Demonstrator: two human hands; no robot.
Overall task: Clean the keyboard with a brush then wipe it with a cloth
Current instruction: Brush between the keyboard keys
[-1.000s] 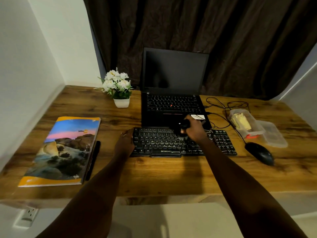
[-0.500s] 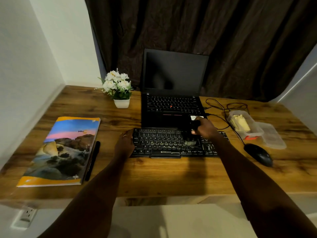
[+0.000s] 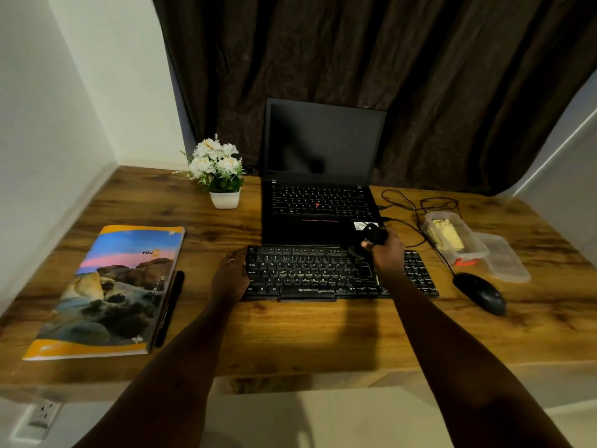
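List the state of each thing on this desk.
Laptop: open, screen dark.
Keyboard: flat on the desk, left hand resting on its left end.
Brush: gripped in the right hand, at the keyboard's top row.
Plastic container: lid off, lying beside it.
Book: closed.
Flower pot: upright.

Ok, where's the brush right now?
In the head view the brush is gripped in the right hand, over the far edge of the keyboard, right of centre, just in front of the laptop.
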